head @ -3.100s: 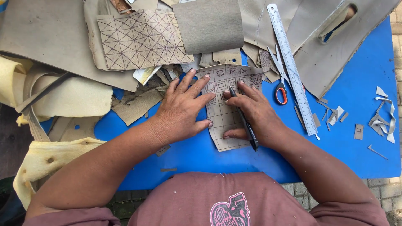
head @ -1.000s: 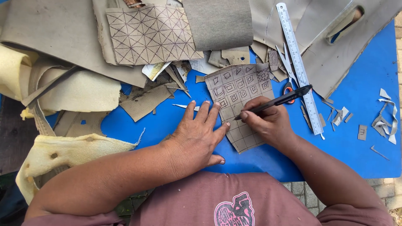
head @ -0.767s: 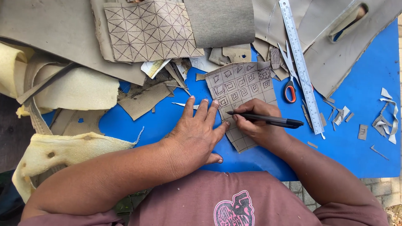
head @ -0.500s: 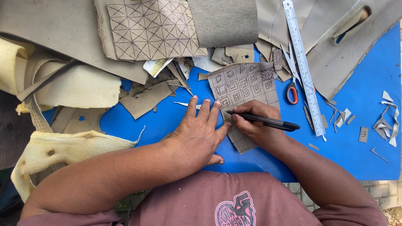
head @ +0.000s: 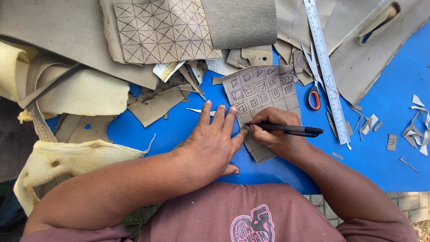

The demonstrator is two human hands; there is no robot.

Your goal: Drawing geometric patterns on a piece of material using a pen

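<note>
On blue table [head: 394, 80], right hand [head: 275, 134] grips pen [head: 286, 129] lying crosswise, tip seemingly leftward; left hand [head: 210, 143] flat, empty.

A blue table [head: 394, 112] carries tan scraps [head: 154, 104], a ruler [head: 325, 67], scissors [head: 312, 83] and yellow foam [head: 85, 94].

Blue tabletop [head: 394, 89] littered with offcuts. At the top, a tan sheet ruled with a triangle grid [head: 163, 29], beside a plain grey-brown piece [head: 239, 22]. Yellow foam pieces [head: 85, 92] heaped at the left edge. Steel ruler [head: 326, 71] lying aslant at the right, orange-handled scissors [head: 312, 85] just beside it. Small pale scraps [head: 419, 123] scattered far right.
</note>
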